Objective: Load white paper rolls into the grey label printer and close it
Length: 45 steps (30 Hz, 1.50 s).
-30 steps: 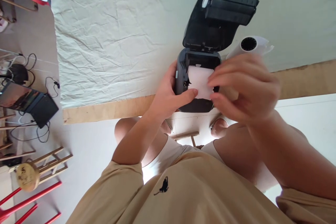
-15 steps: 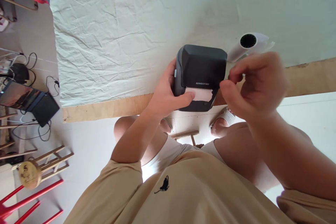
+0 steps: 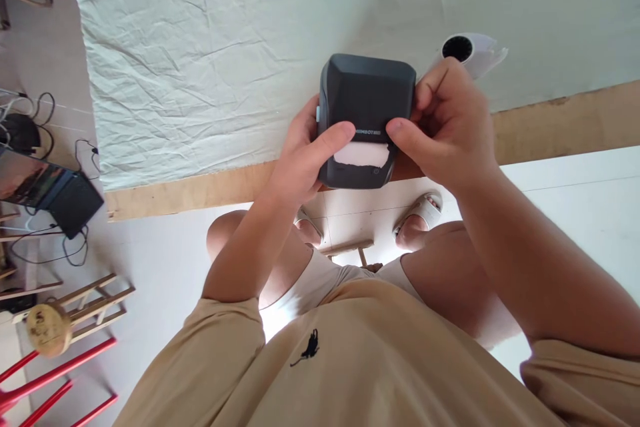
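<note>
A black label printer is held up between my hands near the table's front edge, its lid closed. White label paper sticks out of the slot at its front. Around the printer's left side wraps my left hand, thumb on the top by the brand lettering. My right hand grips the right side, with its thumb on the lid's front corner and the fingers curled at the edge. Just beyond that hand lies a white roll with a dark core, partly hidden by it.
A pale green cloth covers the table, whose wooden edge shows at the front. On the left floor are a laptop with cables, a wooden stool and red metal legs.
My right hand has come in from the right and taken hold of the printer. My left thumb has shifted from the paper up onto the lid.
</note>
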### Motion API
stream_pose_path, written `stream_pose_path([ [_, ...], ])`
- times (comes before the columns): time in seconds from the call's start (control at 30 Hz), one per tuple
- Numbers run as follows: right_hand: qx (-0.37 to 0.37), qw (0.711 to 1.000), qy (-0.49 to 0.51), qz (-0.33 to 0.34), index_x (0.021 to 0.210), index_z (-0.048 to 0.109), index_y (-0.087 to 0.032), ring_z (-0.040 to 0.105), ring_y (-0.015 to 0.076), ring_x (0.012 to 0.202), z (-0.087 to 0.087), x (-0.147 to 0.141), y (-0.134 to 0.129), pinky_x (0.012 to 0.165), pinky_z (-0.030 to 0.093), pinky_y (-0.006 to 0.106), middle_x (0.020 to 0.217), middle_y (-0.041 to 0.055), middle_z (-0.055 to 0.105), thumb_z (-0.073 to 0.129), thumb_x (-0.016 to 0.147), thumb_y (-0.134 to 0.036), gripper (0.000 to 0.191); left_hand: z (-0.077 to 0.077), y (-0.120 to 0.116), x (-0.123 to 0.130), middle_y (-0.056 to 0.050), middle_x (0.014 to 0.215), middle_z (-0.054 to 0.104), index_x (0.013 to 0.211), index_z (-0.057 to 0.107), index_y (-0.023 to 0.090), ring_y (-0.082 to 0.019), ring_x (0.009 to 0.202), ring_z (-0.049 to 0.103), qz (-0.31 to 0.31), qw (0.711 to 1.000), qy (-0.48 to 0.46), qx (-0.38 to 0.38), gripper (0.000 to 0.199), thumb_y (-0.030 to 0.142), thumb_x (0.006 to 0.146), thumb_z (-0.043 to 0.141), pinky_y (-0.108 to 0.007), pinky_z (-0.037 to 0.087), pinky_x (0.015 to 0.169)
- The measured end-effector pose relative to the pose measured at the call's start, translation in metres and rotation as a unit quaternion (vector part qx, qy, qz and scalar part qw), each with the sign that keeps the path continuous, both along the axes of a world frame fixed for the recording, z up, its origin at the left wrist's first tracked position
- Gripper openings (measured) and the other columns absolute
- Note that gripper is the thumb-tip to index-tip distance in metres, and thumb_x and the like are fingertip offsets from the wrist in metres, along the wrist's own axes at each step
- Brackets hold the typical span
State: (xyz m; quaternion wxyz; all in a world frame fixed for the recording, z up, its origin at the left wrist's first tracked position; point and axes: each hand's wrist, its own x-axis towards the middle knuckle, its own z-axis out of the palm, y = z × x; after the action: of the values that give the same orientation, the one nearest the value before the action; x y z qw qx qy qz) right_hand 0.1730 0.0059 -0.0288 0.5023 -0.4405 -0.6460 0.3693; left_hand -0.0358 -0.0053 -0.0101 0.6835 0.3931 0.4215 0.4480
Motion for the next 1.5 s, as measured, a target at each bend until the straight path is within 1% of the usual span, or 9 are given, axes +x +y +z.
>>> stream_pose_path([
  [0.13, 0.018, 1.0, -0.02, 0.002, 0.078, 0.036, -0.026, 0.034, 0.0105, 0.061, 0.006, -0.001, 0.002, 0.058, 0.033, 0.032, 0.068, -0.0049, 0.041, 0.087, 0.091, -0.061, 0.064, -0.005, 0.003, 0.001, 0.0, 0.095, 0.076, 0.105, 0.075, 0.026, -0.021, 0.092, 0.079, 0.02, 0.999, -0.026, 0.036, 0.029, 0.051, 0.092, 0.085, -0.032, 0.062, 0.073],
  [0.23, 0.013, 0.998, -0.062, 0.014, 0.07, 0.033, -0.025, 0.03, 0.011, 0.062, 0.008, 0.002, 0.007, 0.061, 0.03, 0.033, 0.065, -0.0045, 0.037, 0.087, 0.091, -0.044, 0.061, -0.008, 0.007, 0.002, -0.003, 0.095, 0.08, 0.106, 0.08, 0.024, -0.02, 0.086, 0.074, -0.022, 0.996, -0.04, 0.074, 0.024, 0.041, 0.091, 0.087, -0.033, 0.061, 0.074],
  [0.33, 0.044, 0.996, -0.056, 0.048, 0.067, 0.034, -0.026, 0.028, 0.0116, 0.06, 0.007, 0.006, 0.013, 0.062, 0.028, 0.034, 0.062, -0.0045, 0.037, 0.08, 0.094, -0.032, 0.054, -0.009, 0.009, 0.004, -0.004, 0.094, 0.079, 0.105, 0.078, 0.022, -0.027, 0.104, 0.077, 0.016, 0.996, -0.036, 0.08, 0.023, 0.044, 0.1, 0.075, -0.037, 0.059, 0.08],
  [0.43, 0.066, 0.995, -0.053, 0.06, 0.067, 0.036, -0.027, 0.03, 0.0125, 0.06, 0.006, 0.008, 0.015, 0.064, 0.028, 0.036, 0.061, -0.0043, 0.04, 0.078, 0.098, -0.031, 0.052, -0.01, 0.012, 0.004, -0.006, 0.104, 0.083, 0.103, 0.078, 0.029, -0.033, 0.125, 0.073, -0.06, 0.993, -0.039, 0.096, 0.012, 0.038, 0.099, 0.072, -0.041, 0.061, 0.087],
  [0.63, 0.048, 0.993, -0.094, 0.056, 0.066, 0.034, -0.029, 0.038, 0.0142, 0.062, 0.012, 0.006, 0.011, 0.067, 0.029, 0.037, 0.06, -0.0041, 0.039, 0.079, 0.101, -0.028, 0.057, -0.006, 0.013, 0.004, -0.007, 0.109, 0.084, 0.103, 0.076, 0.026, -0.033, 0.15, 0.063, -0.059, 0.993, -0.047, 0.088, 0.018, 0.03, 0.106, 0.058, -0.045, 0.058, 0.12],
  [0.83, 0.076, 0.992, -0.085, 0.055, 0.067, 0.033, -0.031, 0.037, 0.0143, 0.061, 0.007, 0.007, 0.018, 0.068, 0.029, 0.037, 0.059, -0.0049, 0.036, 0.076, 0.102, -0.025, 0.055, -0.003, 0.011, 0.005, -0.01, 0.114, 0.081, 0.104, 0.076, 0.022, -0.033, 0.143, 0.068, -0.06, 0.994, -0.059, 0.073, 0.018, 0.029, 0.106, 0.059, -0.043, 0.056, 0.121],
  [1.03, 0.106, 0.991, -0.05, 0.061, 0.068, 0.034, -0.032, 0.036, 0.0149, 0.059, -0.003, 0.007, 0.025, 0.068, 0.03, 0.037, 0.057, -0.0063, 0.032, 0.075, 0.101, -0.027, 0.053, -0.009, 0.012, 0.009, -0.007, 0.113, 0.082, 0.099, 0.077, 0.03, -0.03, 0.136, 0.071, -0.039, 0.994, -0.02, 0.098, 0.016, 0.043, 0.096, 0.066, -0.036, 0.064, 0.092],
  [1.27, 0.084, 0.994, -0.062, 0.036, 0.064, 0.029, -0.032, 0.038, 0.0154, 0.063, 0.002, 0.004, 0.021, 0.069, 0.031, 0.038, 0.058, -0.0049, 0.034, 0.077, 0.099, -0.027, 0.06, -0.004, 0.006, 0.016, -0.004, 0.116, 0.083, 0.091, 0.075, 0.037, -0.036, 0.147, 0.067, 0.003, 0.997, 0.009, 0.082, 0.014, 0.05, 0.086, 0.071, -0.048, 0.066, 0.106],
  [1.5, -0.016, 0.987, -0.159, 0.033, 0.063, 0.025, -0.029, 0.031, 0.0165, 0.067, 0.027, 0.005, 0.005, 0.067, 0.033, 0.04, 0.064, -0.0022, 0.032, 0.069, 0.105, -0.024, 0.061, -0.008, 0.014, 0.007, -0.007, 0.115, 0.085, 0.105, 0.073, 0.024, -0.037, 0.152, 0.057, -0.043, 0.997, -0.021, 0.063, 0.017, 0.034, 0.103, 0.059, -0.05, 0.054, 0.12],
])
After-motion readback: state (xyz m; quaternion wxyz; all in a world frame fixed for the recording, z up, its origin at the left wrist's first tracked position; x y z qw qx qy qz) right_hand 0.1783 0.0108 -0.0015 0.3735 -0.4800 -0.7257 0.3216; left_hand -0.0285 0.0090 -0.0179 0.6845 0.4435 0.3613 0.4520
